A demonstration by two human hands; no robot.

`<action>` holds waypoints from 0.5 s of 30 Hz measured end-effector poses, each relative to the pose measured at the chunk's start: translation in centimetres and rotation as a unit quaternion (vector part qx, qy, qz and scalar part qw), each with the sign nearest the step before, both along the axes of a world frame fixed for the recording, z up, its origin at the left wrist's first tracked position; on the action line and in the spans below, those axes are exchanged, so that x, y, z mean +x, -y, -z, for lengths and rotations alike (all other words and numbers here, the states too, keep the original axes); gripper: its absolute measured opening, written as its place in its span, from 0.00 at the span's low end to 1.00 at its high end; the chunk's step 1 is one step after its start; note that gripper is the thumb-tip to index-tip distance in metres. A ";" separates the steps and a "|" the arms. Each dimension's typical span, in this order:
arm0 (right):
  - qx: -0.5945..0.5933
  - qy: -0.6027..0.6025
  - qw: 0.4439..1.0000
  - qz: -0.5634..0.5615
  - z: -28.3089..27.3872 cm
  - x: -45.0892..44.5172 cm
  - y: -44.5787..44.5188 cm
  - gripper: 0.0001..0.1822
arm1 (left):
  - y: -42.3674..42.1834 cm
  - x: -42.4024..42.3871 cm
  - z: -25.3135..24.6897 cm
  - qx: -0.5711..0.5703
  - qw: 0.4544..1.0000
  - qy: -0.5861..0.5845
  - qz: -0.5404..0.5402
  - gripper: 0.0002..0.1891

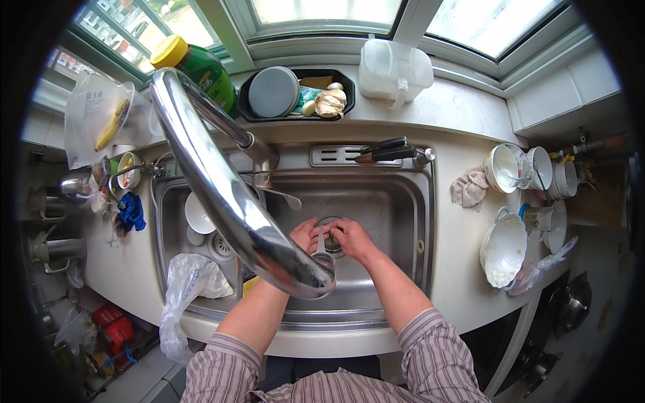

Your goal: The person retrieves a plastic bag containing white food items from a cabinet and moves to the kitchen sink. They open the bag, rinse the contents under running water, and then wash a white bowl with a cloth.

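Observation:
Both of my hands are down in the right basin of the stainless steel sink (368, 196), close together over its drain (332, 244). My left hand (306, 236) is partly hidden behind the chrome faucet (221, 186), and a stream of water falls beside it from the spout. My right hand (351, 238) has its fingers bent at the right of the drain. Something small and dark lies between the hands at the drain, too small to name. Whether either hand grips it cannot be made out. A white bowl (199, 214) sits in the left basin.
Knives (388, 151) rest at the sink's back rim. A clear plastic bag (189, 287) hangs over the front left edge. On the right counter are a cloth (469, 188), bowls (504, 166) and a scalloped dish (504, 249). Garlic (330, 104) lies in a black tray on the sill.

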State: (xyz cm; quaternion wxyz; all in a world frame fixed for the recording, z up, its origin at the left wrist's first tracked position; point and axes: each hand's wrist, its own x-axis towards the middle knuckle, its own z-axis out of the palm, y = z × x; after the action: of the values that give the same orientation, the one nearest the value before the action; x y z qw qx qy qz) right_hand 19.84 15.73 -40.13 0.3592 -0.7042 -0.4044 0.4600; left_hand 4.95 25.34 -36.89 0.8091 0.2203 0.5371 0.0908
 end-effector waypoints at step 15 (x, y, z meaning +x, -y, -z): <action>-0.123 -0.148 0.964 0.181 -0.8 -1.4 -2.2 0.12 | -1.1 1.6 3.5 0.127 0.991 -0.017 -0.028 0.14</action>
State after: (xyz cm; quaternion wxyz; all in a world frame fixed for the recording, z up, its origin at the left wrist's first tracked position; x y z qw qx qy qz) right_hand 18.43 17.90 -39.37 0.4029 -0.7283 -0.1527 0.5329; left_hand 6.51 26.45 -40.35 0.7624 0.3075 0.5412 0.1769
